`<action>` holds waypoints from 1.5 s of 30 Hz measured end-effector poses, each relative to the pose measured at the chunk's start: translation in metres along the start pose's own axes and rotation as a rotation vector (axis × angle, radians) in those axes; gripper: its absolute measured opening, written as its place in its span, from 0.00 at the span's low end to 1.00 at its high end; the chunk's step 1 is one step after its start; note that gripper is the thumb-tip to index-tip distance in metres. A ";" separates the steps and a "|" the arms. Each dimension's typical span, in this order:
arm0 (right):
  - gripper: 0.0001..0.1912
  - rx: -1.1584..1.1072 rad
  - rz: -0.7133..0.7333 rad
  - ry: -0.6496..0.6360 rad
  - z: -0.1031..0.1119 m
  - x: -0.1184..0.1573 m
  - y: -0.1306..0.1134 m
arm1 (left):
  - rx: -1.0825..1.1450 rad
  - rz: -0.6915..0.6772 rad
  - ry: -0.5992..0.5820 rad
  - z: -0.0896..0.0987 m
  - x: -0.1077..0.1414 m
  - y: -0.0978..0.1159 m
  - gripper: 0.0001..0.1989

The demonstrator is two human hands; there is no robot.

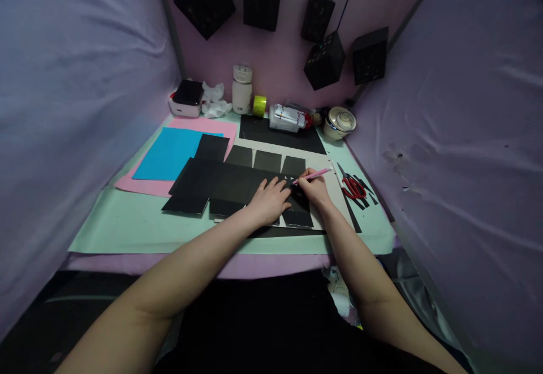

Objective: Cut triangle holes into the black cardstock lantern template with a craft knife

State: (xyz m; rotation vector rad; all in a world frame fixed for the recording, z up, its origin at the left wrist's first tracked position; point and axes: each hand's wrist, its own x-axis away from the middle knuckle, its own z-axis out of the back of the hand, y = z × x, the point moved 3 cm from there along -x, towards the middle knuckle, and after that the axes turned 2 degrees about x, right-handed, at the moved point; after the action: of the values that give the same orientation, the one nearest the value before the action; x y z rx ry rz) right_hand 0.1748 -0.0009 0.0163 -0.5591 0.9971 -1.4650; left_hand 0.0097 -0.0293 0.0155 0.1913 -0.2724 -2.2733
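On the tabletop (139,221), the cut black sheet (224,181) lies under the open left hand (268,203), its fingers spread. The right hand (314,189) grips the pink pen (317,173), tip at the sheet; marking seems in hand, and calls for a steady sheet.

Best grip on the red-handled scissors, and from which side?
Take the scissors by the red handles, from above on the near side. They lie with blades pointing away and a bit left, so the handles face the person. Black strips lie around them, so a shallow pinch on the loops is probably cleanest. The right hand would have to free itself of the pink pen first.
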 end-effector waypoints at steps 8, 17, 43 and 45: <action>0.04 0.006 0.003 0.007 0.000 0.001 0.000 | -0.004 0.001 -0.001 0.000 0.000 -0.001 0.20; 0.05 0.015 -0.013 0.025 0.000 0.000 0.001 | -0.009 -0.002 0.006 -0.001 0.000 -0.001 0.20; 0.04 -0.039 0.027 -0.021 -0.001 0.001 0.004 | -0.008 0.003 0.000 0.001 0.000 0.001 0.19; 0.03 -0.036 0.026 -0.021 -0.001 0.002 0.003 | -0.014 0.002 -0.003 0.001 -0.001 0.001 0.19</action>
State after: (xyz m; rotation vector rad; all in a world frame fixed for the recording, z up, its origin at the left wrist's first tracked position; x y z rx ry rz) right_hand 0.1754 -0.0020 0.0124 -0.5848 1.0126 -1.4181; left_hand 0.0105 -0.0293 0.0163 0.1799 -0.2583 -2.2732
